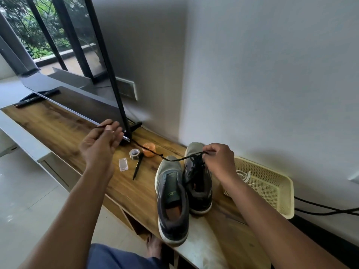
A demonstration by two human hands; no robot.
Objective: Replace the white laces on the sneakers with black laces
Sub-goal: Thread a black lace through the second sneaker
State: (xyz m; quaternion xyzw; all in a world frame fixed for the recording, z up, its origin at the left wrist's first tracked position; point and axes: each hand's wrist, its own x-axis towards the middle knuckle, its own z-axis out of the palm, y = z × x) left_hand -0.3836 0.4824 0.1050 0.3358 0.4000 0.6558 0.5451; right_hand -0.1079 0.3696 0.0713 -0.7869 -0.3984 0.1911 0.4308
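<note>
Two grey sneakers stand side by side on the wooden shelf. The left sneaker (172, 199) has no lace in it. A black lace (174, 159) is partly threaded through the right sneaker (200, 183). My left hand (102, 141) is raised off to the left and pinches one end of this lace, which stretches across above the shelf. My right hand (219, 160) pinches the lace just above the right sneaker's eyelets. White laces (245, 176) lie in the cream basket (272, 188) to the right.
A roll of tape (134, 153), an orange round object (149, 149), a black pen (138, 166) and a small clear box (123, 164) lie left of the shoes. A TV (81, 74) on its stand (132, 131) rises behind my left hand. Black cables (326, 208) run at right.
</note>
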